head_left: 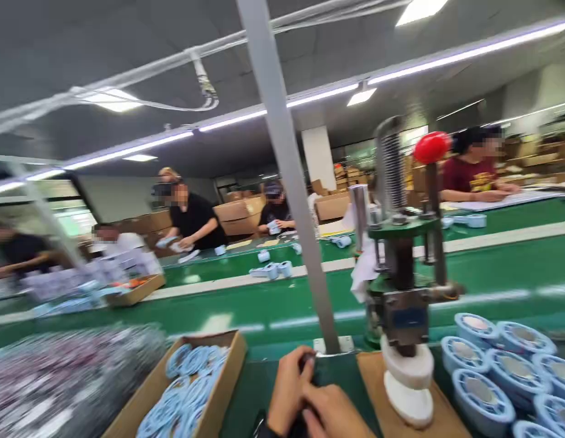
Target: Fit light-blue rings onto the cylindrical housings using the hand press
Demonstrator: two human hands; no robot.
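Observation:
My left hand (286, 386) is at the bottom middle, at the bench edge, its fingers curled and pressed together. A small dark spot shows at its fingertips, too blurred to name. My right hand (337, 410) lies against it from the right, fingers bent and partly hidden. Just right of the hands stands a hand press (405, 310) with a red knob (431, 147) and a white round pad above a white base (408, 398). To the left is a cardboard box (234, 371) holding light blue ring-shaped parts (184, 395).
Several round blue housings (483, 395) crowd the right side. Clear plastic-wrapped pieces (67, 383) pile up at left. A grey post (287, 152) rises before me. Beyond runs a green conveyor (264, 310) with blue parts (271, 271); several people sit or stand across it.

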